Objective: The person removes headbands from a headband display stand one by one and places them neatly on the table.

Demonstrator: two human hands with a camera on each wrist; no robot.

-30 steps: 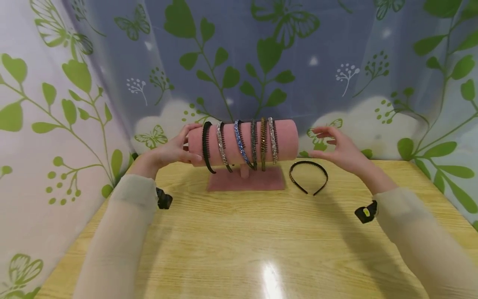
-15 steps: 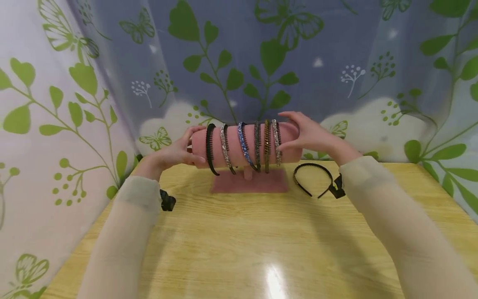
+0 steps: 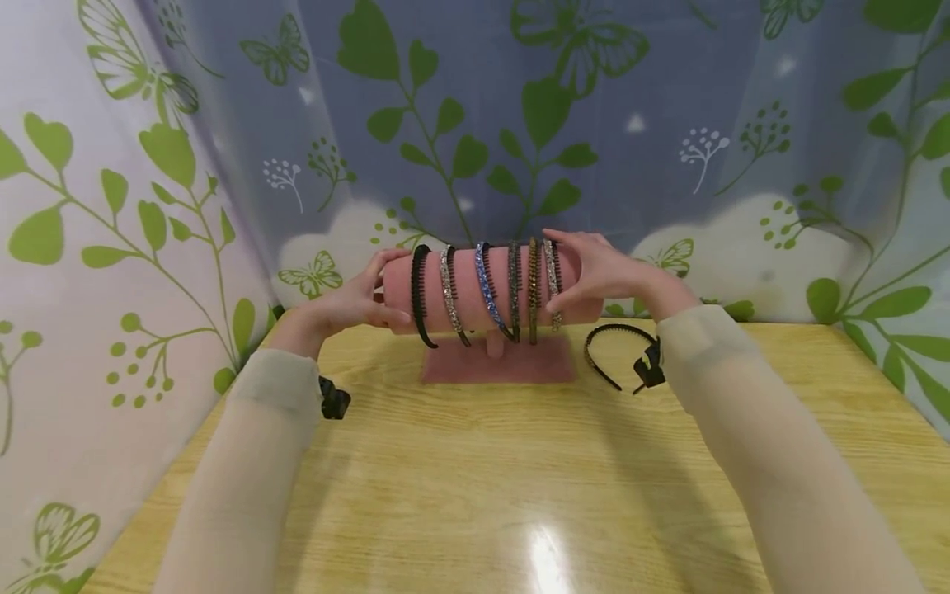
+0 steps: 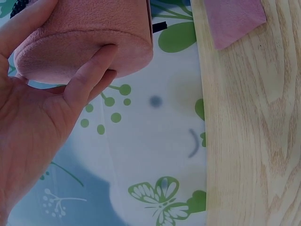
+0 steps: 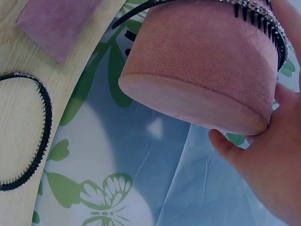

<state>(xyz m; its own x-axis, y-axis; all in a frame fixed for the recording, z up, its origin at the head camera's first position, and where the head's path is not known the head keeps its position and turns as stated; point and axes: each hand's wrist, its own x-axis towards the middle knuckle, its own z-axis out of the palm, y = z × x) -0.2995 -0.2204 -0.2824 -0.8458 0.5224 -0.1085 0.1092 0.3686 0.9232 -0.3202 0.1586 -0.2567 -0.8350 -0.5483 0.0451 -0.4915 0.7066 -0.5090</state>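
A pink plush headband stand (image 3: pixel 463 289) carries several toothed headbands round its roll. My left hand (image 3: pixel 343 307) grips the roll's left end, beside a plain black headband (image 3: pixel 419 297); in the left wrist view a finger (image 4: pixel 94 70) of that hand lies against the round end face. My right hand (image 3: pixel 604 266) spans the roll's right end. Its thumb and forefinger hold the outermost silver sparkly headband (image 3: pixel 553 272) at the front and the top. Inward of it sit a gold headband (image 3: pixel 533 289), a dark glittery one (image 3: pixel 514 289) and a blue one (image 3: pixel 486 285).
Another black headband (image 3: pixel 591 355) with a sparkly side lies on the wooden table (image 3: pixel 445 462), right of the stand's base (image 3: pixel 499 367), partly behind the right wrist's camera (image 3: pixel 650 365). A leaf-printed curtain (image 3: pixel 416 148) hangs close behind the stand.
My right hand has come in from the right to the roll's right end, and its thumb and forefinger have reached the silver headband. The left hand keeps its grip on the other end.
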